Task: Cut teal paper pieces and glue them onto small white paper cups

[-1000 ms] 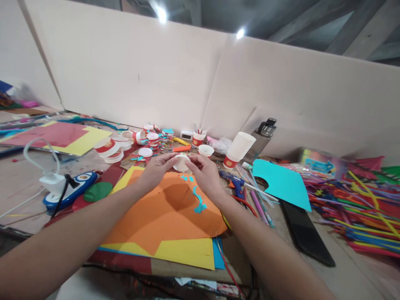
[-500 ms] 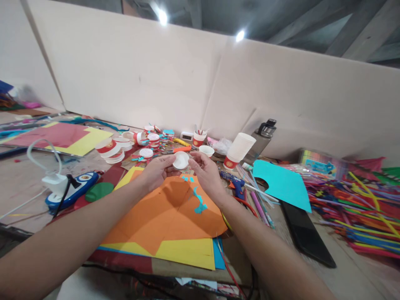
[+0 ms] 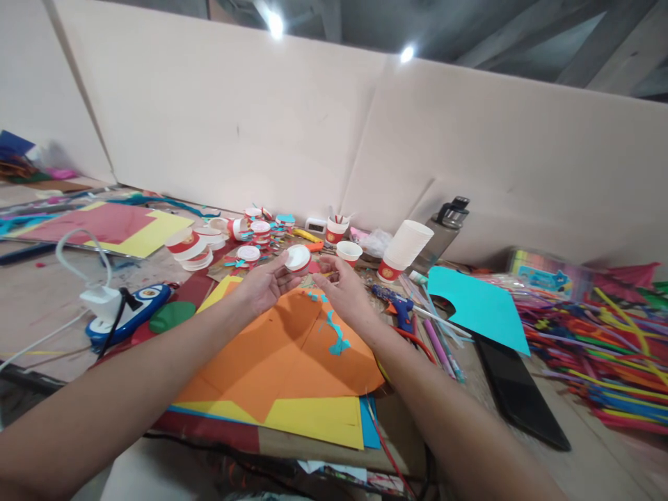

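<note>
My left hand (image 3: 267, 284) grips a cut-down paper cup bottom (image 3: 298, 259), a short white disc with a red side, held by its edge between thumb and fingers. It is raised above the orange sheet (image 3: 245, 355). Just to its right is my right hand (image 3: 342, 287), its fingers half bent and apart, with nothing visible between them. Small turquoise paper scraps (image 3: 337, 337) lie on the orange sheet below my right hand. Behind the hands stands a white paper cup (image 3: 349, 252).
At the left are cut cup pieces (image 3: 188, 247) and a blue power strip (image 3: 130, 316). On the right lie a blue glue gun (image 3: 399, 306), a turquoise sheet (image 3: 480, 306), a black phone-like slab (image 3: 522, 396) and pipe cleaners (image 3: 616, 362). Stacked cups (image 3: 407, 243) stand beside a bottle (image 3: 441, 233).
The cup bottom has moved slightly up and left in my left hand and turned, so its red side shows. My right hand has come away from it. The view has shifted slightly.
</note>
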Demonstrator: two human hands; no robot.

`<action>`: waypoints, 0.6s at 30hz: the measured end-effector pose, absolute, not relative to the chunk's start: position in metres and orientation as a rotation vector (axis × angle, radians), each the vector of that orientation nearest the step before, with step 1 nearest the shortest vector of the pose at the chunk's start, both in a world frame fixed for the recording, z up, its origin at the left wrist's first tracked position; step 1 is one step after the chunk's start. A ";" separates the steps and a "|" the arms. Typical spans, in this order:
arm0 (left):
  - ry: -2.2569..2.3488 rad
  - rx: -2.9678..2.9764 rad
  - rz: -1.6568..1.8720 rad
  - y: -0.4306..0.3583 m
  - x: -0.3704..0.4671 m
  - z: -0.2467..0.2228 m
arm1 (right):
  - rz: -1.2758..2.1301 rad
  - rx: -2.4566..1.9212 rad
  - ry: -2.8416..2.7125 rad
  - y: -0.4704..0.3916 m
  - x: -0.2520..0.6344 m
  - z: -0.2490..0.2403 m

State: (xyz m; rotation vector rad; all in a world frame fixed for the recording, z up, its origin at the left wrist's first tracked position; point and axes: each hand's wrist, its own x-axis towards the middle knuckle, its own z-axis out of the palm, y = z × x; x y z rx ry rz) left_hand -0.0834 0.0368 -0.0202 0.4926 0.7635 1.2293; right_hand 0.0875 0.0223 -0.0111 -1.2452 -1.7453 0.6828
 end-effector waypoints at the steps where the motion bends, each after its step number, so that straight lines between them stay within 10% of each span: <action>1: 0.770 0.491 1.240 0.037 -0.083 -0.020 | 0.689 -1.246 -1.748 0.022 0.087 -0.011; 18: 0.658 0.960 1.169 0.018 -0.074 -0.024 | 0.323 -1.044 -1.931 0.012 0.085 -0.008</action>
